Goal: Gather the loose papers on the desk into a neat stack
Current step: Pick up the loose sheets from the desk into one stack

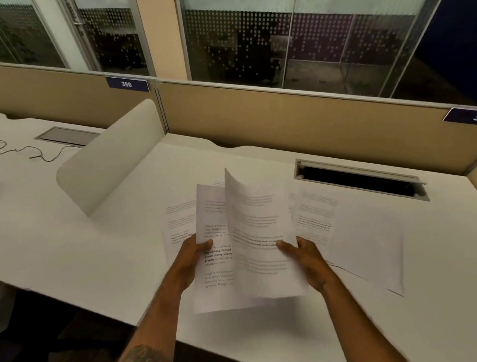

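Item: printed white paper sheets, loose.

In hand: left hand (189, 262), fingers pinched on one upright printed sheet (215, 266); right hand (306, 262), fingers gripping a second curved printed sheet (259, 234), overlapping the first, edges unaligned.

Still lying on the white desk surface (98, 255): one sheet at left (179, 224), sheets at right (352, 236).

Progress, by judgement: gathering begun; squaring not done.

Two bare forearms reach in from the bottom edge, neither covered by a sleeve. The left hand (190, 261) and right hand (308, 262) carry no rings, watch or bands that can be made out, though motion blur softens the fingers. A dark tattoo (142, 360) marks the left forearm near the elbow; its design is too blurred to read.
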`<state>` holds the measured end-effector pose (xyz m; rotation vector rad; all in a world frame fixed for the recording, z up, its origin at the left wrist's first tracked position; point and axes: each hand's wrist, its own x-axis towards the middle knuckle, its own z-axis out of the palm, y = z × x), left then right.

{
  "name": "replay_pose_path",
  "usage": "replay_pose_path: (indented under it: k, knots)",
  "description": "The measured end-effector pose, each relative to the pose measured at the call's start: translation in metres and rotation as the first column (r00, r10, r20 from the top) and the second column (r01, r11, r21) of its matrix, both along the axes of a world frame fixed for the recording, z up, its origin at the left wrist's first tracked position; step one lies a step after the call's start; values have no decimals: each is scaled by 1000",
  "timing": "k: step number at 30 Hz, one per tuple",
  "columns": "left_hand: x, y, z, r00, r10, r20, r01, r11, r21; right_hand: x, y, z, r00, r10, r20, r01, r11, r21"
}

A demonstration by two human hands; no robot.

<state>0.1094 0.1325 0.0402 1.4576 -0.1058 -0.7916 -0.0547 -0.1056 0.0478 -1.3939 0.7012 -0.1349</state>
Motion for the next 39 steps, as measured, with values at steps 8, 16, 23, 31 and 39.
replay_pose_path:
  k: [8,16,23,31,39]
  knots:
    - [-5,-27,1,1000,-7,-17,6,996,-86,7,14,-12,987,-158,-32,158,987,-2]
    - [-5,-46,-20,997,-15,71,16,1000,-21,-40,-57,-34,806,-539,-247,419,812,-406]
    - [-1,-56,-17,996,-37,82,43,997,-65,-120,-129,-84,369,-703,-608,254,706,-661]
    - [-2,-68,-15,998,0,68,5,997,-82,-109,-162,-92,436,-729,-527,644,662,-383]
    - [22,-73,-11,997,4,78,1,998,-67,-76,-134,23,534,-694,483,690,28,-723]
